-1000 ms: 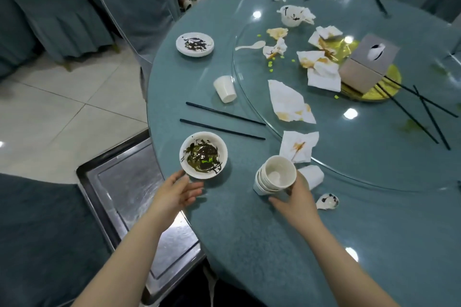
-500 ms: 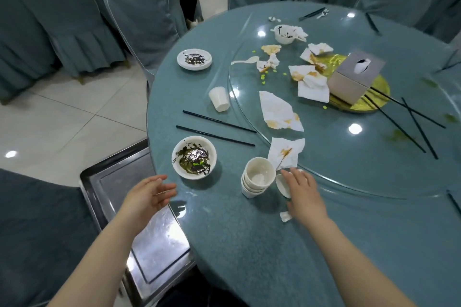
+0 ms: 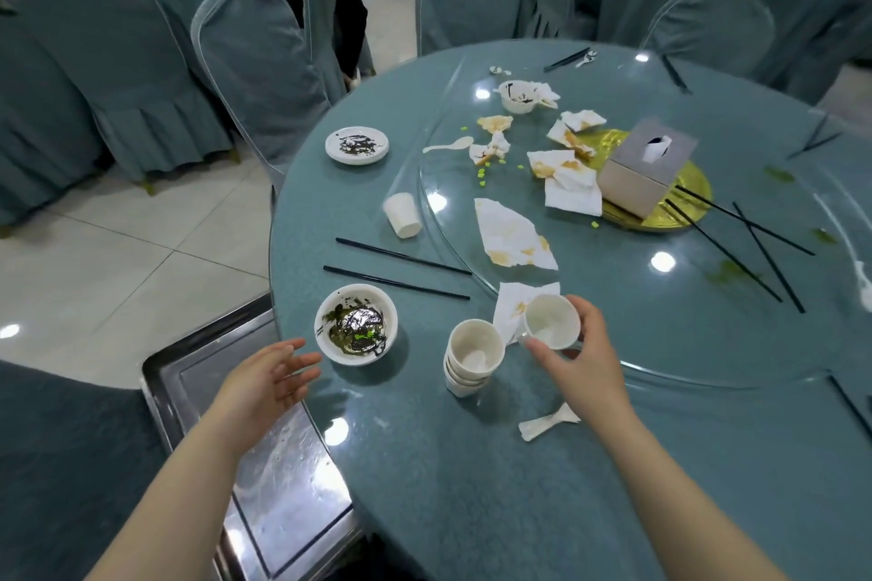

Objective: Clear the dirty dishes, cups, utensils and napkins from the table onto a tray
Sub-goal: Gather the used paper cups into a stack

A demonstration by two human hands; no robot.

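Since half a second ago, a white cup (image 3: 551,320) has been lifted off the counter (image 3: 472,486) by the right hand (image 3: 578,351); it is pinched at the rim by curled fingers and tipped toward the stack of cups (image 3: 472,356) just beside it, most likely so it can be dropped inside and all carried as one; the left hand (image 3: 269,375) is held spread and holds nothing, near the dirty bowl (image 3: 356,323), probably to be picked up next; the metal tray (image 3: 264,462) is parked low beside the counter edge, under the left arm, so things can be put down quickly; nothing is seen on it yet; stained napkins (image 3: 512,234), black chopsticks (image 3: 401,269), a small plate (image 3: 357,144) and a cup lying on its side (image 3: 402,215) are left on the round blue-green counter; a glass turning disc (image 3: 660,321) is set on it; chairs covered in the same blue-green cloth (image 3: 264,61) and pale floor tiles are seen around.
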